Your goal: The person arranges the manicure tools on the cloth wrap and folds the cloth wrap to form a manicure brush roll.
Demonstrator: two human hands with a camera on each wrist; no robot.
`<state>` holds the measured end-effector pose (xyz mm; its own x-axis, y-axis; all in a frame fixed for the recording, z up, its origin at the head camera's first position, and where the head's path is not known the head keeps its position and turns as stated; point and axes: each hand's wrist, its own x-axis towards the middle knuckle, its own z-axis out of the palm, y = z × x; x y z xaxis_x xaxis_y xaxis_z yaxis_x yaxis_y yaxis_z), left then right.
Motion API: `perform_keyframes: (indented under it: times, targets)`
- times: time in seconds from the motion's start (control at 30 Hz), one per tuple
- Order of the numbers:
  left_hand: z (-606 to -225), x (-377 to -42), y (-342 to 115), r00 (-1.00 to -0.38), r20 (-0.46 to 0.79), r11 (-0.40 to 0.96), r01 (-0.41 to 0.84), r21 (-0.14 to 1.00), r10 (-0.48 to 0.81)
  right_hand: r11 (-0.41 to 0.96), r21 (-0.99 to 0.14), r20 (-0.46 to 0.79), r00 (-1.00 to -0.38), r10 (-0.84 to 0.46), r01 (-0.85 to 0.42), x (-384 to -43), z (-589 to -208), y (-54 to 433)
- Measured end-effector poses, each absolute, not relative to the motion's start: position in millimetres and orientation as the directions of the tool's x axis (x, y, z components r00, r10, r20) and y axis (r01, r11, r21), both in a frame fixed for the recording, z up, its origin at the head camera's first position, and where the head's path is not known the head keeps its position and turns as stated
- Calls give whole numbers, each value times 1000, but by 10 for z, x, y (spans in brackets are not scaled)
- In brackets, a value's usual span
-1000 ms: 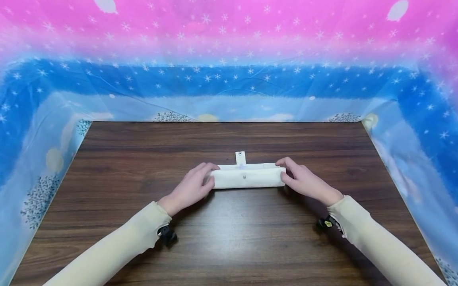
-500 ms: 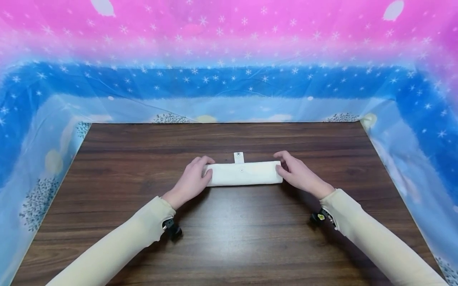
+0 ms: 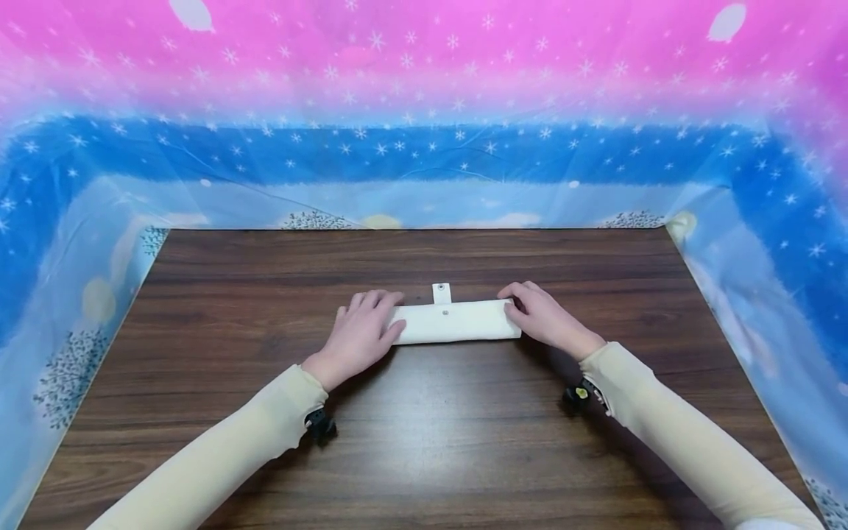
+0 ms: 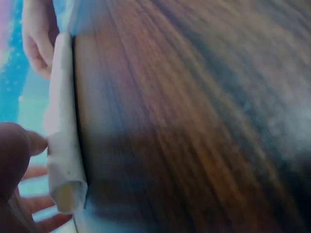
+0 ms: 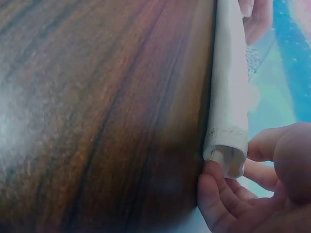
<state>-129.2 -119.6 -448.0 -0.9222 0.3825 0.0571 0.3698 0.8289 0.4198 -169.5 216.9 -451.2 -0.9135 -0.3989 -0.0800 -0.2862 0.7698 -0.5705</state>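
Observation:
A long white fabric pouch (image 3: 457, 322), folded into a flat-sided roll, lies on the brown wood-grain table. A metal snap stud shows on its upper face, and a short strap (image 3: 441, 293) with a snap sticks out behind it. My left hand (image 3: 361, 331) holds the left end, thumb on the near face and fingers behind. At the other end my right hand (image 3: 545, 315) grips the pouch with thumb and fingers. In the right wrist view the end of the pouch (image 5: 228, 92) is hollow, with fabric layers inside and fingertips (image 5: 212, 170) right at the opening.
The dark wooden table (image 3: 424, 456) stretches around the pouch. A pink and blue curtain (image 3: 424, 154) with snowflakes hangs along its back and both sides. Black wrist cameras (image 3: 321, 427) sit under the cream sleeves.
The pouch has rolled over away from me, its opening edge and the strap's base now covered. My left hand has slid slightly inward over its end; the right hand has moved slightly left.

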Motion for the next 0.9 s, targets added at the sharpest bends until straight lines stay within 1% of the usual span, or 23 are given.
perform_keyframes:
  times: [0.13, 0.23, 0.4, 0.53, 0.67, 0.77, 0.83, 0.9]
  targets:
    - [-4484, -1265, -1139, -870, 71, 809, 482, 336, 488, 775, -568, -104, -910, -401, -276, -1730, -4511, 2164]
    - [-4495, -1260, -1109, -850, 69, 797, 515, 314, 522, 794, -544, -119, -912, -394, -272, -1750, -4462, 2155]
    - [-4513, -1281, -1102, -853, 47, 803, 507, 315, 520, 827, -487, -150, -907, -394, -279, -1858, -4299, 2056]
    - [-4507, -1287, -1111, -848, 41, 798, 512, 316, 528, 798, -518, -163, -881, -445, -307, -2028, -4202, 1848]
    - [-4489, -1292, -1110, -847, 33, 797, 512, 320, 531, 753, -555, -207, -818, -537, -354, -2184, -4208, 1614]
    - [-4487, -1297, -1107, -847, 29, 797, 511, 323, 531, 737, -555, -227, -782, -580, -386, -2252, -4244, 1471]
    - [-4494, -1301, -1107, -845, 25, 795, 511, 328, 533, 736, -555, -232, -777, -585, -388, -2269, -4265, 1401]
    - [-4499, -1303, -1113, -845, 23, 793, 511, 332, 535, 739, -556, -228, -785, -575, -380, -2272, -4286, 1353]
